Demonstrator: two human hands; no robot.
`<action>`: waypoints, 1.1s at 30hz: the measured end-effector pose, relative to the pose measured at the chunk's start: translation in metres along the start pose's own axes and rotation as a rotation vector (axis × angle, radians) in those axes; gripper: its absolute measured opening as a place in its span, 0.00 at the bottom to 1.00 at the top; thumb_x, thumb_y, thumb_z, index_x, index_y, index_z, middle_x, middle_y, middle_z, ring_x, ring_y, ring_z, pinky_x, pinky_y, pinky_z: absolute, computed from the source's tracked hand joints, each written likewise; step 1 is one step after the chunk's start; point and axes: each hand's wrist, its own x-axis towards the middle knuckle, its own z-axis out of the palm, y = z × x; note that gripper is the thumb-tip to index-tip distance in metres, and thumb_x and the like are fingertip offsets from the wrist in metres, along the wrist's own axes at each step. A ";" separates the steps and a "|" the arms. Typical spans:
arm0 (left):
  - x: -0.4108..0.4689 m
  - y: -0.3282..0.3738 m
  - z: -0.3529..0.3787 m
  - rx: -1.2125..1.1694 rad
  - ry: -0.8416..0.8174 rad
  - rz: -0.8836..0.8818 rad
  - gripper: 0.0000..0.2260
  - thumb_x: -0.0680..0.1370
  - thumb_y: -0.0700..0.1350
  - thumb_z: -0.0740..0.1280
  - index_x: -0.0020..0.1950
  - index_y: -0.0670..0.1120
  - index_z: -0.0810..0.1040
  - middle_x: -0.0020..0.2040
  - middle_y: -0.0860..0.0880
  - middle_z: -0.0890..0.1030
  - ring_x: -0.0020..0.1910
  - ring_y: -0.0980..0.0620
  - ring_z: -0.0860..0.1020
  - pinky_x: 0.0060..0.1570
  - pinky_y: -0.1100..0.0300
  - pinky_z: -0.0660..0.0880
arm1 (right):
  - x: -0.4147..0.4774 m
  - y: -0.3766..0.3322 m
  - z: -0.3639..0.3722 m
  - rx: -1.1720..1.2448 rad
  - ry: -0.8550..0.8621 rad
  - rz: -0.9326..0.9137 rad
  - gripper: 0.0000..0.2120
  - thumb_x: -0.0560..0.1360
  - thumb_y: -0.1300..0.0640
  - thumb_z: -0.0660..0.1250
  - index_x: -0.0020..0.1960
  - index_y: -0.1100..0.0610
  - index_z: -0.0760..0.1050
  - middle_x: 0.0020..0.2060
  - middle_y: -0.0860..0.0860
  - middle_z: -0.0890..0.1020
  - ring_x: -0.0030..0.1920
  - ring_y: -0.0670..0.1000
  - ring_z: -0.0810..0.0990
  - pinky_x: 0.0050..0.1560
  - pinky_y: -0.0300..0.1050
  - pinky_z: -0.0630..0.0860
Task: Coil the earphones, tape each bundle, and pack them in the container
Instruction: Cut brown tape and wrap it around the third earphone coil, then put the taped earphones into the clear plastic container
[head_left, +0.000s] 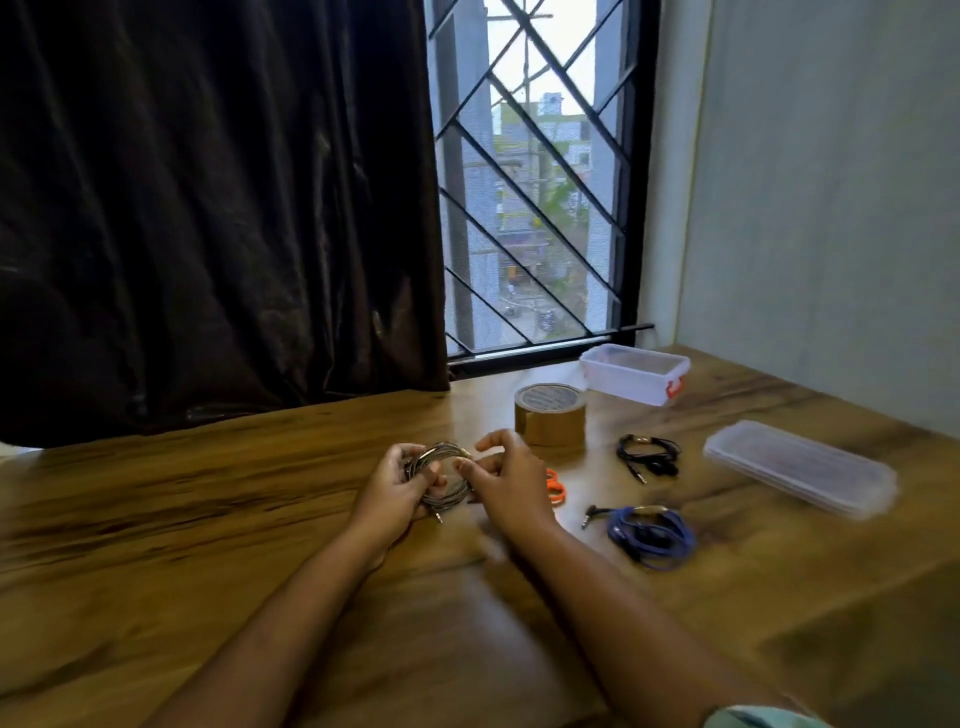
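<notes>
My left hand (392, 486) grips a coiled grey earphone bundle (445, 474) just above the wooden table (208, 509); its plug hangs below. My right hand (506, 480) pinches the coil's right side with curled fingers. A brown tape roll (550, 414) stands just behind my right hand. A black earphone bundle (648, 453) and a blue earphone bundle (652, 535) lie coiled to the right. The clear container (634, 372) with an orange latch sits open at the back near the window. Its clear lid (800, 466) lies at the far right.
Orange-handled scissors (556, 487) lie partly hidden behind my right hand. A dark curtain (208, 208) hangs at the table's back left edge, a barred window (535, 182) behind, and a pale wall (831, 208) bounds the right side.
</notes>
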 end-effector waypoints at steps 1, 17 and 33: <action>-0.003 -0.002 0.003 0.103 0.013 0.042 0.06 0.78 0.41 0.66 0.53 0.47 0.72 0.50 0.44 0.81 0.46 0.50 0.81 0.43 0.52 0.80 | -0.007 0.000 -0.006 -0.032 0.004 0.004 0.11 0.73 0.59 0.72 0.44 0.51 0.70 0.33 0.49 0.80 0.35 0.48 0.81 0.35 0.41 0.78; -0.065 0.001 0.060 0.747 -0.040 0.339 0.10 0.75 0.50 0.68 0.55 0.52 0.82 0.52 0.52 0.83 0.53 0.52 0.78 0.49 0.62 0.71 | -0.073 0.004 -0.082 -0.649 0.098 -0.085 0.08 0.76 0.57 0.60 0.48 0.60 0.75 0.44 0.57 0.82 0.45 0.57 0.80 0.43 0.48 0.73; -0.095 0.020 0.090 0.382 0.219 0.186 0.10 0.80 0.39 0.59 0.52 0.50 0.79 0.45 0.49 0.81 0.36 0.54 0.75 0.34 0.58 0.74 | -0.096 -0.012 -0.109 -0.674 0.260 -0.210 0.11 0.81 0.52 0.53 0.52 0.54 0.74 0.40 0.52 0.84 0.41 0.53 0.82 0.37 0.43 0.71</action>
